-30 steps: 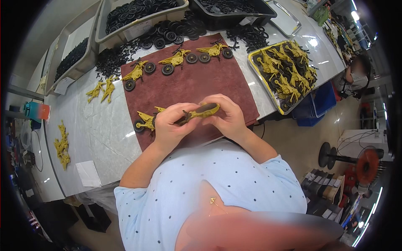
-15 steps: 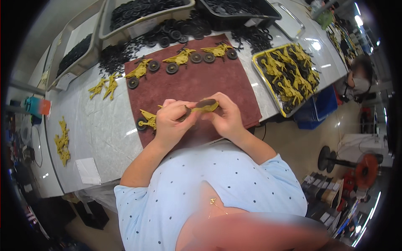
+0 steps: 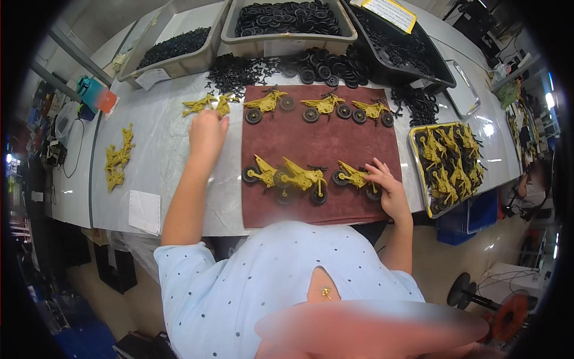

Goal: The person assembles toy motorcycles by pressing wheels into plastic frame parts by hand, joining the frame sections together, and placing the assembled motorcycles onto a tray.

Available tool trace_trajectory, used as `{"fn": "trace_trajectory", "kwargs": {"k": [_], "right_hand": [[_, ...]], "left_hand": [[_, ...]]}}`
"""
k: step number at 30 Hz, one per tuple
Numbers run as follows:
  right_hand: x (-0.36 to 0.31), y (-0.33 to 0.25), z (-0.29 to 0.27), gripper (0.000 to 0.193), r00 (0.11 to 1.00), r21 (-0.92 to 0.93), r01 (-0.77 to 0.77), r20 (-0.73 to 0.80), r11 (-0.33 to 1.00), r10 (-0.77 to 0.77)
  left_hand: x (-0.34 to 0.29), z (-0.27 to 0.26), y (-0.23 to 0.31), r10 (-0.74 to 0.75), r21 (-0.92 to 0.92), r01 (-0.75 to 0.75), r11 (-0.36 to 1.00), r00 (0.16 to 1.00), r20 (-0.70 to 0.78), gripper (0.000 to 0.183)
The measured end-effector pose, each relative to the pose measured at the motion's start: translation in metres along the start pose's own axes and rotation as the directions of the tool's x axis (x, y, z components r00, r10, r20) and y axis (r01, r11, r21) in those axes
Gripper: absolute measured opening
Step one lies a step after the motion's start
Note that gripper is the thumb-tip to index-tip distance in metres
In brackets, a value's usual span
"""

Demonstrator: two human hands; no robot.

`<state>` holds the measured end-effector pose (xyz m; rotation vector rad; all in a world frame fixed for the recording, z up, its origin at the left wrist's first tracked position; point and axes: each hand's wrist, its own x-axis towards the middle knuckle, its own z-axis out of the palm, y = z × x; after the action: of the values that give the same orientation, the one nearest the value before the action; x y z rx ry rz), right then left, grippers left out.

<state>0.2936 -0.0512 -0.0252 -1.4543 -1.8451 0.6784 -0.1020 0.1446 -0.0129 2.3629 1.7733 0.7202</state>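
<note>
the big pale table (image 3: 152,143) was all around the fingers. a red-brown cloth (image 3: 317,136) lay under the right fingers and to the right of the left ones. two grey tubs (image 3: 251,46) sat far past the left fingertips, and a black tub (image 3: 439,79) sat far past the right ones. a yellow-edged tray (image 3: 421,179) was near the right fingers, on their right. the step in hand looked like a reach by the left hand (image 3: 206,134) while the right hand (image 3: 391,191) minded a toy bike (image 3: 350,175). a pick-up there would call for a soft pinch with the left thumb and fingers. the left arm was stretched forward, fingers bent down, thumb poking out to the right. the left fingertips were hidden, so i could not tell if they held anything. the right arm was bent, its fingers a bit spread over the bike's front end; i could not tell if they gripped it. two yellow bike bodies (image 3: 194,106) lay right at the left fingertips. wheels (image 3: 323,69) lay past the cloth, ahead of both hands' fingers. tiny black bits (image 3: 236,75) lay just past the yellow bodies.
</note>
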Motion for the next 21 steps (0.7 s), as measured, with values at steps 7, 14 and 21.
{"fn": "trace_trajectory", "kwargs": {"k": [7,14,21], "right_hand": [[0.023,-0.020,-0.020,0.031,0.990,-0.039,0.110,-0.083,0.993,-0.113],[0.094,-0.063,-0.006,0.031,0.992,0.137,0.099,-0.093,0.986,-0.087],[0.223,-0.065,0.077,0.035,0.995,0.057,-0.029,0.092,0.998,0.024]], "left_hand": [[0.015,0.011,-0.034,-0.223,0.219,0.205,0.954,0.973,0.061,0.038],[0.009,-0.034,-0.013,-0.139,-0.040,0.165,0.985,0.920,0.366,0.044],[0.035,0.011,0.024,0.248,-0.309,-0.219,0.926,0.967,0.059,0.038]]}}
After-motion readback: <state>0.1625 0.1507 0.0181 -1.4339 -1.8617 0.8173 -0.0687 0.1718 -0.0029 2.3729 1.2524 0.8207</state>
